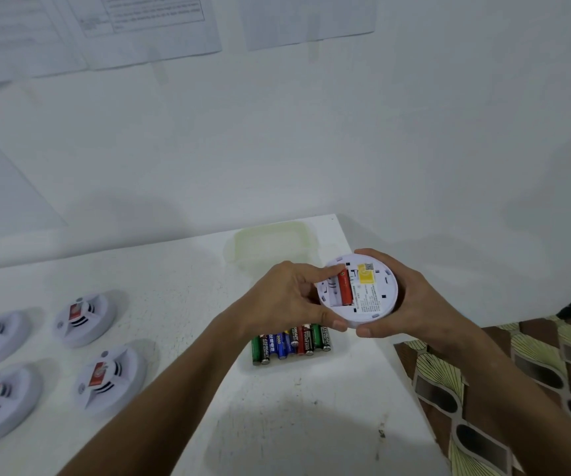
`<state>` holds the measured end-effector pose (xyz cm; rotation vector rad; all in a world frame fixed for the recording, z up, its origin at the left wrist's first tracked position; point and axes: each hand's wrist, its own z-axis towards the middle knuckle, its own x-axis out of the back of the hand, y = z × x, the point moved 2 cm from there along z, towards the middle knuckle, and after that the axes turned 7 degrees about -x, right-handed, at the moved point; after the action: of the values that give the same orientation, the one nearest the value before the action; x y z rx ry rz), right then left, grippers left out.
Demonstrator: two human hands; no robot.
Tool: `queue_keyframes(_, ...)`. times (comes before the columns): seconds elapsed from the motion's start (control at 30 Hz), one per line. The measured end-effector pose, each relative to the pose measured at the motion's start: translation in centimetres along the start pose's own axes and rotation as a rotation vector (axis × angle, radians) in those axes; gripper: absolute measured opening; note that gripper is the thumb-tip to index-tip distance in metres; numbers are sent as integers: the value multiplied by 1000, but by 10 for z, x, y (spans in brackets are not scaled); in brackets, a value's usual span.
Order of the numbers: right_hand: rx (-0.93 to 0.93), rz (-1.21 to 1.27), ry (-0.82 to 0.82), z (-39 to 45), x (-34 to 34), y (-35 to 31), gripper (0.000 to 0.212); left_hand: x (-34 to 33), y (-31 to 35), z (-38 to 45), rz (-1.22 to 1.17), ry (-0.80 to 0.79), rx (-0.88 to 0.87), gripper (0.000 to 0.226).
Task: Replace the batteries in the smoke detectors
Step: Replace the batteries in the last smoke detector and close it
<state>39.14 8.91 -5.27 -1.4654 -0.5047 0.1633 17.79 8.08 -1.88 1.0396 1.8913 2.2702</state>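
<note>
Held above the tabletop point(181, 304) edge, the smoke detector point(363, 290) sits cupped in the right hand point(411, 304); left hand point(287, 300) fingers point(328, 271) curl onto its red battery point(345, 286) (one slot looks empty). A slipping fingertip could pop the cell out or drop the detector floorward.

Both forearms were bare to the frame's lower edge, with no sleeve showing. The left hand point(286, 297) and right hand point(414, 300) wore nothing; fingernails were short.

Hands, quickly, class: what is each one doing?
Left hand: holds the smoke detector, forefinger on the red battery.
Right hand: grips the detector.
</note>
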Motion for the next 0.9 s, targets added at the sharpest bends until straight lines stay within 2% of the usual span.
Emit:
queue_keyframes(0.3, -4, 12, 4, 3, 3, 6, 88, -3, -4, 4, 23, 42, -37, 63)
queue_keyframes(0.4, 5, 15, 27, 5, 4, 7, 90, -2, -4, 4, -54, 44, -44, 61)
queue_keyframes(0.47, 7, 27, 29, 6, 5, 7, 90, 4, -1, 4, -143, 47, -50, 51)
queue_keyframes(0.53, 0, 47, 37, 6, 8, 11, 89, 17, -9, 10, -193, 184, -18, 36)
queue_keyframes(0.6, -13, 56, 46, 4, 11, 15, 89, 33, -33, 21, -48, 348, 72, 28)
queue_keyframes(0.63, -19, 54, 51, 3, 12, 18, 90, 38, -47, 26, 70, 375, 129, 30)
queue_keyframes(0.7, -37, 47, 61, 1, 13, 21, 91, 42, -69, 37, 227, 339, 230, 38)
queue_keyframes(0.9, -52, 21, 56, -2, 13, 26, 92, 20, -95, 68, 348, 180, 340, 49)
